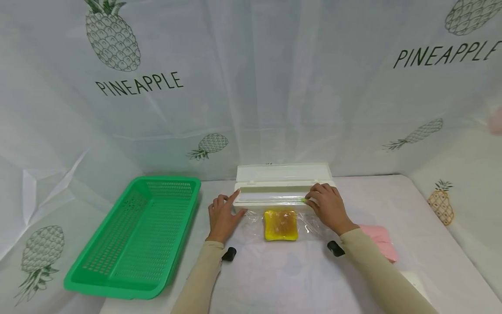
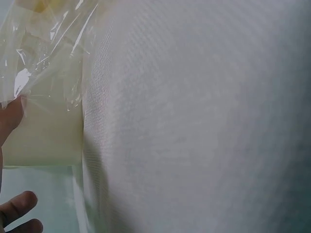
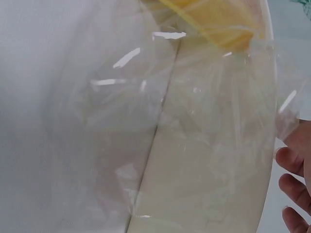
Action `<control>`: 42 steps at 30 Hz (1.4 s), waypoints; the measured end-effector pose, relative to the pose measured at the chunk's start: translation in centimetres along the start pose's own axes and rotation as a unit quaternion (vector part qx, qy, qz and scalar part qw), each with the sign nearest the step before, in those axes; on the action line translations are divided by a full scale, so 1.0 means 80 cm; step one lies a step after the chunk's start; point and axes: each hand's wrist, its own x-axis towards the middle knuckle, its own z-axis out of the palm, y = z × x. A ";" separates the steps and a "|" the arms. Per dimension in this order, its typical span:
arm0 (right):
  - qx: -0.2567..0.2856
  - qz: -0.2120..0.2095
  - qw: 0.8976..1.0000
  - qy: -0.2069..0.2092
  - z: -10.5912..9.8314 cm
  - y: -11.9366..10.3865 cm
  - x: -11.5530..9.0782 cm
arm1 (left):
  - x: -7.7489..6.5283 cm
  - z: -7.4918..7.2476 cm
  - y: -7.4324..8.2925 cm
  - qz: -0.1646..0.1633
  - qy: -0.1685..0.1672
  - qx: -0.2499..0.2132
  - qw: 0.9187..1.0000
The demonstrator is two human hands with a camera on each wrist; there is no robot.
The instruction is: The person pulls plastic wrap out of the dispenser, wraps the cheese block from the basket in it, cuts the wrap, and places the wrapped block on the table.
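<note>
A white cling film dispenser (image 1: 259, 203) lies with its lid (image 1: 283, 173) raised at the back. At its left end my left hand (image 1: 223, 218) holds the box, thumb on the front face and index finger along the top corner. My right hand (image 1: 328, 208) pinches a small green slide cutter (image 1: 303, 200) on the film rail toward the right end. Clear film (image 1: 252, 224) hangs over the front, also seen in the right wrist view. A toast-like slice (image 1: 280, 225), yellow-edged with a brown middle, lies before the dispenser amid the film.
A green plastic basket (image 1: 178, 244) stands to the left. Something pink and folded (image 1: 378, 240) lies right of the right wrist, with a white item (image 1: 413, 279) partly behind the right sleeve. A pineapple-print curtain (image 1: 270, 87) closes off the back of the table.
</note>
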 end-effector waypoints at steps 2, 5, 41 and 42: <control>-0.003 -0.001 1.000 0.001 -0.001 0.003 -0.002 | 0.000 0.001 -0.001 -0.003 -0.006 0.002 1.000; -0.007 0.001 1.000 0.002 -0.004 0.009 -0.005 | 0.000 0.002 -0.001 -0.005 -0.008 -0.001 1.000; -0.015 -0.015 0.999 0.032 -0.029 0.051 -0.031 | -0.002 0.004 -0.005 0.015 0.023 0.004 1.000; -0.014 -0.014 0.999 0.033 -0.030 0.052 -0.032 | -0.002 0.005 -0.005 0.015 0.024 0.005 1.000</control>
